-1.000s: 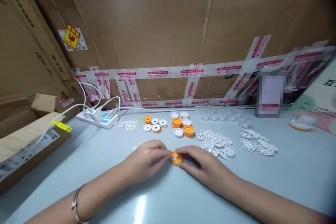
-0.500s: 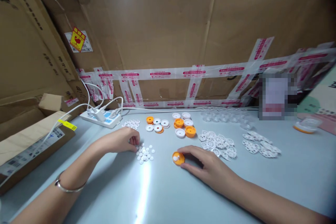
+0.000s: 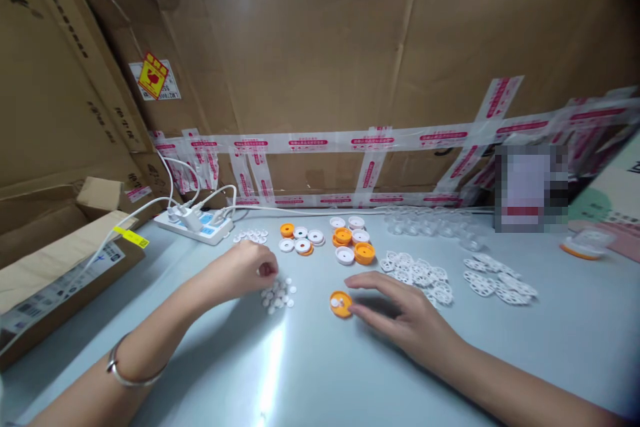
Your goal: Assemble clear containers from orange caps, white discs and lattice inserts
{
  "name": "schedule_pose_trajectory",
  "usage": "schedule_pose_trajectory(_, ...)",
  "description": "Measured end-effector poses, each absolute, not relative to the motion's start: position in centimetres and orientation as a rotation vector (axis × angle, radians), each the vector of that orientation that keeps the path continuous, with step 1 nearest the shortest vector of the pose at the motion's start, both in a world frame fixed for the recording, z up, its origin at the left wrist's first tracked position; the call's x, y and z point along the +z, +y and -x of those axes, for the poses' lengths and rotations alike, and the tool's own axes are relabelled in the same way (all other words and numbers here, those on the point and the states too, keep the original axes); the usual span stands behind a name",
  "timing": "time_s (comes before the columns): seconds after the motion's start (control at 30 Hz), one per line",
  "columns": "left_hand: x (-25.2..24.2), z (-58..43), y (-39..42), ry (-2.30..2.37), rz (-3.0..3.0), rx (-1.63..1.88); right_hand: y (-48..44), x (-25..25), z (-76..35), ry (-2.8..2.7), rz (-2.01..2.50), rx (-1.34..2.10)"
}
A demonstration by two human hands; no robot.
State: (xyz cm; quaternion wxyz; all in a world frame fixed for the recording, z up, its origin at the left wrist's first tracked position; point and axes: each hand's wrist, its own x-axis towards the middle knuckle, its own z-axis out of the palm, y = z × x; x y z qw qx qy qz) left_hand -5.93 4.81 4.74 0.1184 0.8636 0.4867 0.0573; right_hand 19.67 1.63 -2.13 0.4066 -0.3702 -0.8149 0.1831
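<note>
My left hand [image 3: 250, 267], with a bracelet on its wrist, is closed in a pinch just above the pile of small white discs [image 3: 275, 297]. Whatever is between its fingertips is too small to make out. Right of that pile lies a round orange cap [image 3: 341, 312] on the table, with small white pieces [image 3: 335, 303] inside it. Beside the cap is my right hand [image 3: 395, 307], open, thumb and forefinger apart. Its thumb tip is at the cap's right edge; I cannot tell if it touches.
Orange and white round parts [image 3: 345, 255] stand in two groups behind. White lattice pieces [image 3: 417, 273] and clear cups [image 3: 430, 223] are at right. A power strip [image 3: 200, 227] and an open carton [image 3: 60, 267] stand left. A large cardboard box [image 3: 300, 67] closes off the back.
My left hand has risen slightly from the white discs and moved right. My right hand has let go of the orange cap, its forefinger now lifted away from the rim.
</note>
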Motion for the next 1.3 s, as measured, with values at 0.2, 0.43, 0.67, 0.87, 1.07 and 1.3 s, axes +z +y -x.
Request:
schedule_pose_trajectory(0.2,2.9,1.1,0.7,0.911,-2.467,0.993,0.8,-1.3,-19.4,-2.013,0.678,0.363)
schedule_pose_trajectory(0.43,0.8,-0.3,0.1,0.891,-2.38,1.088,0.6,-1.3,-19.2,-2.046,0.605,0.421)
schedule_pose_trajectory(0.67,-0.2,1.3,1.8,1.049,-2.592,0.69,2.1,-1.6,-20.6,-2.135,0.83,0.373)
schedule_pose_trajectory(0.87,-1.4,1.1,2.3,1.02,-2.684,0.651,2.5,-2.5,-20.5,-2.279,0.754,0.248)
schedule_pose_trajectory(1.07,-1.4,0.8,2.3,1.024,-2.707,0.651,2.4,-2.8,-20.3,-2.366,0.727,0.102)
schedule_pose_trajectory(1.3,-1.3,0.8,2.3,1.003,-2.717,0.647,2.1,-2.2,-20.2,-2.468,0.74,0.016)
